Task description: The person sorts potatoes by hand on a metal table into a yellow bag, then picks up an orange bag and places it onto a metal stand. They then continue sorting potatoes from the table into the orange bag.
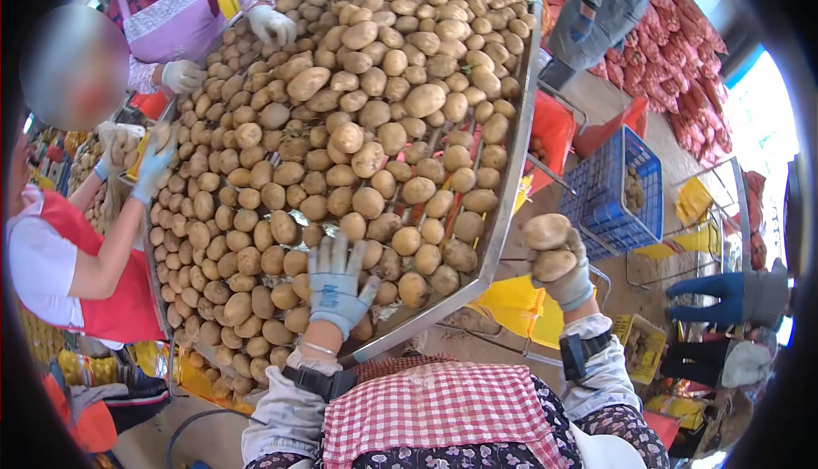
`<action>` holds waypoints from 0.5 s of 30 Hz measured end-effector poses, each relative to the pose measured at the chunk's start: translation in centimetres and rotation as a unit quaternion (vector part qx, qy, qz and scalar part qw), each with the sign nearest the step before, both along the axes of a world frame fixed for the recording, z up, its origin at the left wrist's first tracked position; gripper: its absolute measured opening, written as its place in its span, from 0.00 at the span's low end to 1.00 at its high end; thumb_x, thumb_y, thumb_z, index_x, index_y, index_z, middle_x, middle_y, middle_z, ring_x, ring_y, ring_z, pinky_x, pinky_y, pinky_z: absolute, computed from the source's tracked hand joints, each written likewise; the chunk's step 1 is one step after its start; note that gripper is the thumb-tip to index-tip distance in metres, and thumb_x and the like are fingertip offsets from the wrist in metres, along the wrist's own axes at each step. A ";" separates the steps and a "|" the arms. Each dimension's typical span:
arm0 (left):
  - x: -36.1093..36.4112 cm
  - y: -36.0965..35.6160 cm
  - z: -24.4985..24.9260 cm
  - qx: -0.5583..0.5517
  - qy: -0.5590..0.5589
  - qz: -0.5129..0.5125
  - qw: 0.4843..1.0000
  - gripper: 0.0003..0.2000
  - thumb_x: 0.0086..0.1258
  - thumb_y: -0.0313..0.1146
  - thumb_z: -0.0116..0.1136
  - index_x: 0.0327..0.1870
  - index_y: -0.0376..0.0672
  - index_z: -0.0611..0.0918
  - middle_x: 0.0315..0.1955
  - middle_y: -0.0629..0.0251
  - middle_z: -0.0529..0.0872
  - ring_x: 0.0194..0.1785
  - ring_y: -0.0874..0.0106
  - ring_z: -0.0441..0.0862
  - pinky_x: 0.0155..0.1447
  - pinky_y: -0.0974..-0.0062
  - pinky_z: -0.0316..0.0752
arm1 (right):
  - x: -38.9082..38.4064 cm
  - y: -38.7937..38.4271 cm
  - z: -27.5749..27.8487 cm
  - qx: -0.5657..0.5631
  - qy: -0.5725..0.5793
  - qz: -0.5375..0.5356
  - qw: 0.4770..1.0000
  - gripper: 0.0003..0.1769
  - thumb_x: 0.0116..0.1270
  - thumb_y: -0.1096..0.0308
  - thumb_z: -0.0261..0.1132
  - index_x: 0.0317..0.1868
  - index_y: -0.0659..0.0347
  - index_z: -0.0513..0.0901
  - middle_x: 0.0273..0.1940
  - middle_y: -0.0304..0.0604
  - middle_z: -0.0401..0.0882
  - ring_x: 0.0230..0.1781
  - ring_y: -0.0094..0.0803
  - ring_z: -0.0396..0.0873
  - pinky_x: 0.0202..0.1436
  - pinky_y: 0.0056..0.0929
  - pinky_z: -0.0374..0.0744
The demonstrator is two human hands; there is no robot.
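Many potatoes point(341, 94) cover a wide metal-edged sorting table point(503, 239) in front of me. My left hand point(336, 288), in a pale blue work glove, lies with fingers spread on the potatoes near the table's close edge and grips none of them. Out to the right, past the metal rim, my right hand point(573, 287) is gloved too and closed around two potatoes point(546, 232), one above the other. Below that hand hangs a yellow sack point(532, 307) at the table's side.
A blue crate point(618, 192) and a yellow crate point(639, 345) stand to the right. Red mesh sacks point(665, 60) are piled behind. Gloved co-workers' hands point(271, 26) reach over the far left edge; a person in a red apron point(111, 273) stands left.
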State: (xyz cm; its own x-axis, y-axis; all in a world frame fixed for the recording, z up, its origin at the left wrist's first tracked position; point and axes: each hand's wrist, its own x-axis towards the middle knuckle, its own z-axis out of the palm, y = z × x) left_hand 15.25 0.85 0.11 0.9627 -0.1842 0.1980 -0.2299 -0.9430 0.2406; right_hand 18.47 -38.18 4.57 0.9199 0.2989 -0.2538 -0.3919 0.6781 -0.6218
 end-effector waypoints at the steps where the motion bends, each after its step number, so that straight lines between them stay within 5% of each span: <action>1: -0.6 0.6 -1.1 0.029 0.018 0.032 0.999 0.32 0.62 0.48 0.56 0.68 0.49 0.68 0.69 0.51 0.62 0.73 0.49 0.54 0.75 0.46 0.41 | -1.4 -3.3 -1.3 -0.079 0.000 -0.024 0.997 0.37 0.62 0.37 0.59 0.53 0.67 0.76 0.38 0.55 0.82 0.35 0.46 0.84 0.23 0.34 0.83; 2: -1.3 1.3 -1.2 0.058 0.012 0.017 0.998 0.32 0.62 0.47 0.56 0.68 0.50 0.67 0.69 0.51 0.61 0.74 0.50 0.52 0.75 0.46 0.39 | -3.2 -4.5 -0.8 -0.125 0.025 -0.080 0.989 0.38 0.62 0.36 0.59 0.54 0.66 0.76 0.35 0.53 0.83 0.33 0.47 0.84 0.16 0.31 0.80; 5: -2.4 2.5 -0.1 0.093 0.035 0.021 0.995 0.32 0.63 0.46 0.55 0.70 0.50 0.66 0.72 0.52 0.58 0.75 0.50 0.50 0.76 0.48 0.37 | -8.4 -9.3 -3.0 -0.152 0.130 -0.158 0.967 0.38 0.62 0.35 0.58 0.55 0.64 0.75 0.35 0.51 0.83 0.34 0.46 0.84 0.18 0.34 0.80; 8: -0.7 4.3 -1.7 0.121 0.008 0.068 0.990 0.35 0.64 0.50 0.54 0.72 0.49 0.62 0.73 0.54 0.54 0.76 0.51 0.46 0.76 0.49 0.37 | -12.2 -12.6 -7.5 -0.116 0.218 -0.120 0.961 0.38 0.63 0.35 0.56 0.59 0.60 0.73 0.44 0.50 0.81 0.41 0.45 0.83 0.30 0.37 0.82; 10: 1.1 4.8 -2.2 0.132 0.002 0.096 0.987 0.36 0.63 0.52 0.54 0.72 0.51 0.62 0.73 0.54 0.55 0.76 0.50 0.46 0.76 0.49 0.36 | -13.8 -12.7 -10.7 -0.421 0.240 -0.114 0.867 0.34 0.67 0.43 0.57 0.66 0.57 0.68 0.56 0.48 0.76 0.52 0.43 0.78 0.47 0.41 0.79; 12: 2.0 4.6 -1.5 0.103 -0.017 0.139 0.985 0.34 0.65 0.53 0.53 0.72 0.51 0.63 0.73 0.53 0.55 0.76 0.50 0.46 0.75 0.46 0.37 | -11.4 -10.9 -11.2 -0.493 0.296 -0.237 0.783 0.34 0.67 0.60 0.62 0.70 0.63 0.62 0.65 0.48 0.66 0.63 0.37 0.69 0.64 0.36 0.72; 15: 1.0 4.4 -1.3 0.100 -0.010 0.095 0.990 0.34 0.64 0.51 0.53 0.71 0.48 0.64 0.72 0.52 0.57 0.75 0.49 0.47 0.75 0.44 0.38 | -6.6 -8.4 -10.1 -0.780 0.021 -0.182 0.598 0.29 0.68 0.67 0.59 0.68 0.62 0.66 0.62 0.47 0.72 0.61 0.37 0.71 0.64 0.33 0.69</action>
